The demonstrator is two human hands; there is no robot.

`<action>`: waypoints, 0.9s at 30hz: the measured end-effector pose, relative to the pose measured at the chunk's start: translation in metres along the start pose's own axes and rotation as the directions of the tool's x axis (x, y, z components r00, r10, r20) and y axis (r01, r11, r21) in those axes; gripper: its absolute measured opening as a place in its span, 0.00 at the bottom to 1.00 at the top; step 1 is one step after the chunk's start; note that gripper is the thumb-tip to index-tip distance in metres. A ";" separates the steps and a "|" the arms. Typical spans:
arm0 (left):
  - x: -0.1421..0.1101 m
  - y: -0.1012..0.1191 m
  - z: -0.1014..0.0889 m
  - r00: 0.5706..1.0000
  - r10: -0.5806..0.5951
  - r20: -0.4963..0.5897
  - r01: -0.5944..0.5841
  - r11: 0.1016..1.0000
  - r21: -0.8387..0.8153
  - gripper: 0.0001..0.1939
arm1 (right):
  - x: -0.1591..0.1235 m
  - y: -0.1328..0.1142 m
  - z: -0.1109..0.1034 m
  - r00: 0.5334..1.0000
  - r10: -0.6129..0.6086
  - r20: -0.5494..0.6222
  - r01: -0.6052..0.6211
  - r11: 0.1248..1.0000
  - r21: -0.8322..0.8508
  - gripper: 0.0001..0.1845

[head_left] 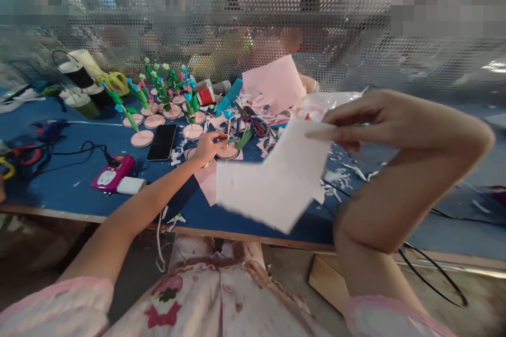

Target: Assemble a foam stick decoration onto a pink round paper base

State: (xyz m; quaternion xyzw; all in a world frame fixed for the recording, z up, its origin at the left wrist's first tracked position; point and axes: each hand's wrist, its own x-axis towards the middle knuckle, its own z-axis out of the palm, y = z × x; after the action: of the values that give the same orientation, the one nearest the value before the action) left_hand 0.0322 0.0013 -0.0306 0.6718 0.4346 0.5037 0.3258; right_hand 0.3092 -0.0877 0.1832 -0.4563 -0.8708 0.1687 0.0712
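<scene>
My right hand [351, 124] is raised above the table and pinches the upper corner of a white sheet of paper [272, 184] with an irregular cut outline. The sheet hangs tilted over the table's front part and hides what lies behind it. My left hand [210, 147] rests low on the table, its fingers closed at a thin wooden stick [229, 129]. That stick stands upright on a round pink base [227, 153] with a blue bit near its top. Left of it stand several small green paper flower stems [192, 105] on round pink bases [193, 131].
A black phone [162, 142], a magenta power socket [114, 172] and a white plug [131, 185] lie at the left. Scissors [259, 125], pink paper [272, 84] and scraps [342, 176] cover the middle. A perforated metal panel [221, 26] rises behind the table.
</scene>
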 end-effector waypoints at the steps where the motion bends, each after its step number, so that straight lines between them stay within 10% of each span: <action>1: 0.000 0.000 0.000 1.000 0.002 -0.002 -0.002 1.000 -0.004 0.10 | 0.002 0.005 0.000 0.994 0.097 -0.058 -0.099 0.994 -0.037 0.31; 5: 0.000 -0.001 0.000 1.000 0.023 0.001 -0.023 1.000 -0.009 0.11 | 0.015 0.017 0.004 0.893 0.363 -0.266 -0.427 0.871 -0.244 0.22; 9: -0.001 -0.001 0.000 1.000 0.019 0.021 -0.019 1.000 -0.016 0.11 | 0.012 0.002 0.005 0.994 0.083 -0.078 -0.091 0.990 -0.111 0.24; 13: -0.001 0.001 0.000 1.000 0.008 0.011 -0.008 1.000 -0.008 0.10 | 0.003 -0.010 0.003 0.978 -0.152 0.142 0.133 0.982 0.132 0.29; 16: -0.001 0.003 0.000 1.000 0.027 0.004 -0.027 1.000 0.009 0.10 | 0.008 0.000 0.003 0.996 0.084 0.033 -0.084 0.996 0.009 0.25; 20: -0.002 0.003 0.000 0.999 0.029 0.014 -0.029 1.000 0.004 0.12 | 0.021 0.013 0.006 0.897 0.371 -0.240 -0.430 0.858 -0.280 0.20; 27: -0.002 0.003 0.000 1.000 0.006 0.018 -0.006 1.000 0.021 0.10 | 0.004 -0.012 0.004 0.987 -0.077 0.139 0.075 0.997 0.025 0.33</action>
State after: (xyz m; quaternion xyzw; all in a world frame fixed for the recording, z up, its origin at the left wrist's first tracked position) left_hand 0.0324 -0.0016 -0.0283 0.6809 0.4351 0.4940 0.3209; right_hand 0.2968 -0.0913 0.1835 -0.4091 -0.8887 0.2059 0.0205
